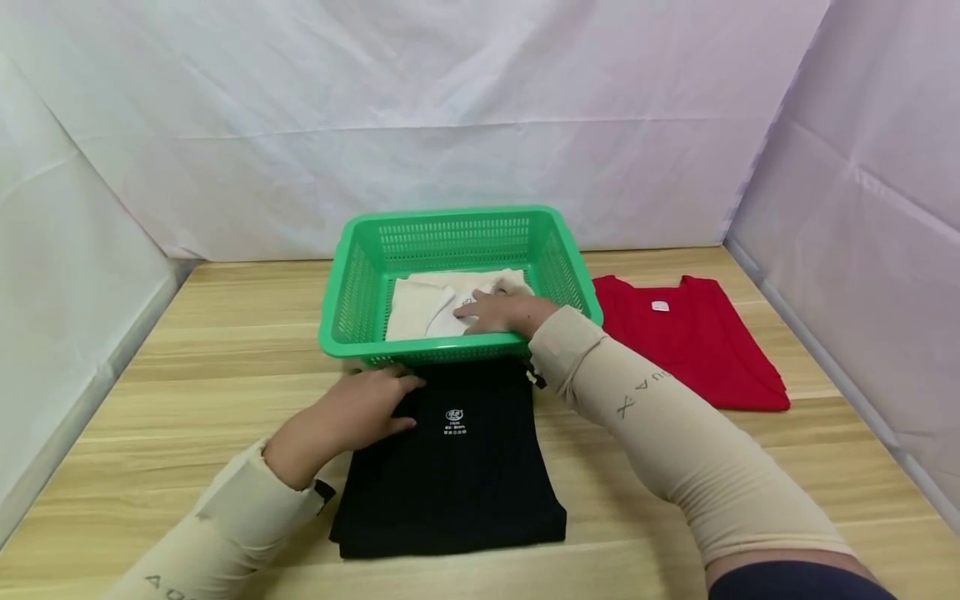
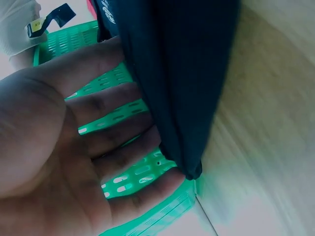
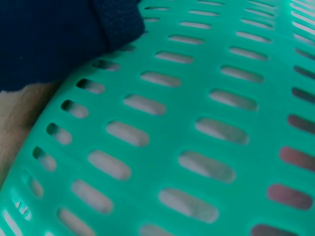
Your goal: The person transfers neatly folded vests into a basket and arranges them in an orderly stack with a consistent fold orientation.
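Note:
A folded black shirt (image 1: 450,483) with a small white print lies on the table in front of a green basket (image 1: 459,213). At its upper left edge is my left hand (image 1: 356,412). In the left wrist view that hand (image 2: 64,137) has its fingers spread and nearly straight, their tips against the shirt's edge (image 2: 182,73). My right hand (image 1: 498,312) reaches over the basket's near rim and rests on folded cream and white clothing (image 1: 412,307) inside, fingers extended. Only the basket's slotted wall (image 3: 172,113) and dark cloth (image 3: 54,39) fill most of the right wrist view.
A folded red garment (image 1: 697,350) with a white label lies right of the basket, partly behind the right forearm. White cloth walls (image 1: 450,167) enclose the wooden table (image 1: 225,333) at the back and both sides.

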Demonstrator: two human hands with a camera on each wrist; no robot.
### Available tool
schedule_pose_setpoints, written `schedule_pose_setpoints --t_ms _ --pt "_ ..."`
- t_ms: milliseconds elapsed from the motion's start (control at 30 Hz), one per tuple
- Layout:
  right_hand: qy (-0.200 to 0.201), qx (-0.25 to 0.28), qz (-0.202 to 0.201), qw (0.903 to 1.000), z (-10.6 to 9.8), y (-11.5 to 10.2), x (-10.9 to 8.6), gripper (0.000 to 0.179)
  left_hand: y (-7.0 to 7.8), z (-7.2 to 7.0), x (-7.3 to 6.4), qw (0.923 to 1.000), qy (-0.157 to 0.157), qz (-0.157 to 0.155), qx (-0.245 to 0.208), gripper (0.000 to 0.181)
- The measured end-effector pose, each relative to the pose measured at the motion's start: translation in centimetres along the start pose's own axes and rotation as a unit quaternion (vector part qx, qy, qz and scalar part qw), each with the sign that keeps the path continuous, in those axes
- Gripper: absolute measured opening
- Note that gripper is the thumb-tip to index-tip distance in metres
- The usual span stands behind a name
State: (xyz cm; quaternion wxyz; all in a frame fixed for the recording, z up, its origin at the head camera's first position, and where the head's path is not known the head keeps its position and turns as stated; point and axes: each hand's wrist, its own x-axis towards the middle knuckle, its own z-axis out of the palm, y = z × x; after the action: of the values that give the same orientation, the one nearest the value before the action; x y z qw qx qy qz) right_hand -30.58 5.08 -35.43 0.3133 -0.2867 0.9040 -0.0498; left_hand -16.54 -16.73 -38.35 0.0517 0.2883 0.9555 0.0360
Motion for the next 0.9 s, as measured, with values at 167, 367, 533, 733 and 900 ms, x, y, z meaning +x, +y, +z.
schedule_pose_setpoints --t_ms 167,367,533,733,900 --pt "0.088 0.022 -0.024 0.9956 0.1 0.5 0.0 0.049 0.2 0.0 0.1 0.9998 -0.01 -0.014 -0.002 0.05" --pt "0.233 0.099 -0.035 0.9668 0.1 0.3 -0.8 0.04 0.2 0.3 -0.3 0.9999 0.001 -0.012 0.002 0.049" --pt "0.361 0.112 -0.087 0.9217 0.3 -0.7 -3.1 0.033 0.1 0.6 -0.6 0.9999 0.005 -0.012 -0.009 0.048" --pt "0.439 0.069 -0.198 0.8737 2.0 -2.8 -7.7 0.023 0.2 0.1 -0.6 0.9999 0.015 -0.006 -0.006 0.048" --pt "0.358 0.011 -0.24 0.9022 4.8 -3.8 -10.7 0.017 0.4 -0.5 -0.4 0.9998 0.014 0.0 -0.013 0.047"
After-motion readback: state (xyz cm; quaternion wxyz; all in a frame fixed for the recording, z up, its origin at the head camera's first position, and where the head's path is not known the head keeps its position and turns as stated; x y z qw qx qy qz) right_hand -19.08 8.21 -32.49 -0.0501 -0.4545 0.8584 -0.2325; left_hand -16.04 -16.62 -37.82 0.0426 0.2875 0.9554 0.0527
